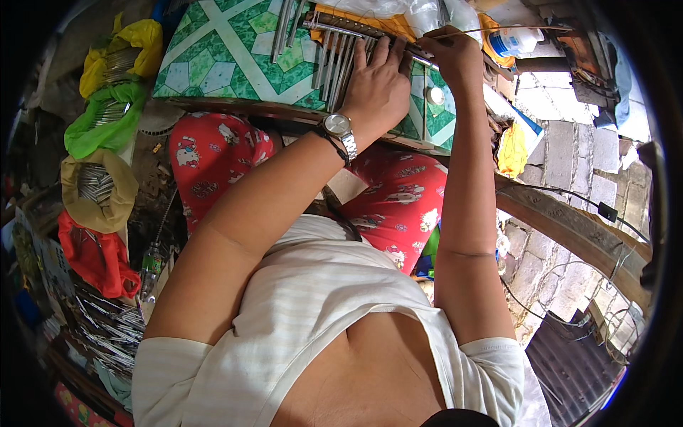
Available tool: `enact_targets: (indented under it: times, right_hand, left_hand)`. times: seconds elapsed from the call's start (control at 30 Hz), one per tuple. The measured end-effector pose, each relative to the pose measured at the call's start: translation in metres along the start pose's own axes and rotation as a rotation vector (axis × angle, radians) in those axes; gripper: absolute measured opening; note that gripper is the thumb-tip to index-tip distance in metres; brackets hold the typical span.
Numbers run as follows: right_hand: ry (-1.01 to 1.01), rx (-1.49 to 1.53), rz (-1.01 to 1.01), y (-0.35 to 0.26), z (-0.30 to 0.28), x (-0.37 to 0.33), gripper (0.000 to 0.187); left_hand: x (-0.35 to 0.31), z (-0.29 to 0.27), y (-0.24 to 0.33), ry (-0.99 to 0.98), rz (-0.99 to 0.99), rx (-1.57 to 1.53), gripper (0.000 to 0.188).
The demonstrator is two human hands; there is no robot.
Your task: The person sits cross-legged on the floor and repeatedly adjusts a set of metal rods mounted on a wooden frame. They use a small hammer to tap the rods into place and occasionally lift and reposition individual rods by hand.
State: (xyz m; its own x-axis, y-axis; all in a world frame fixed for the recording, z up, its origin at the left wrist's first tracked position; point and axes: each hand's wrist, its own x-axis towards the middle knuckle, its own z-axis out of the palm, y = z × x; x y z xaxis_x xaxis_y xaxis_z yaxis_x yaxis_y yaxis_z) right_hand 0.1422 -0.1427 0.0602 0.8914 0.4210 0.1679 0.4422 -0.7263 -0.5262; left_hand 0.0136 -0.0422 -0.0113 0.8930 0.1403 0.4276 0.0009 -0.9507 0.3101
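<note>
My left hand (378, 89), with a watch at the wrist, lies over a row of slim silver metal tubes (336, 67) set side by side along a dark bar (338, 28). Its fingers are stretched out and slightly spread, the tips resting at the bar. To its right, my right hand (459, 60) is closed in a pinch near the bar's right end. From its fingertips a thin brown strand (519, 29) runs off to the right; whether it is cord or wire I cannot tell. The fingertips are partly hidden.
Beneath the tubes is a green and white patterned tabletop (213, 53). A small white round object (435, 95) sits near its right edge. At left stand yellow (146, 46), green (85, 135), tan (121, 192) and red bags (107, 267); metal pieces show in several. A white bottle (516, 41) lies far right.
</note>
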Motion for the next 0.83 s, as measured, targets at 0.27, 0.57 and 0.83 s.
enact_targets:
  times: [0.27, 0.57, 0.83]
  right_hand:
    - [-0.022, -0.036, -0.004, -0.001, 0.001, 0.002, 0.022]
    - [0.007, -0.048, -0.059, -0.006, 0.004, 0.0, 0.02]
    - [-0.035, -0.108, -0.085, -0.01, 0.005, -0.005, 0.019]
  left_hand:
    - [0.0, -0.004, 0.0, -0.051, -0.003, -0.01, 0.047]
    - [0.0, -0.001, -0.001, 0.007, 0.008, 0.0, 0.047]
    - [0.001, 0.003, 0.0, 0.056, 0.011, 0.023, 0.048]
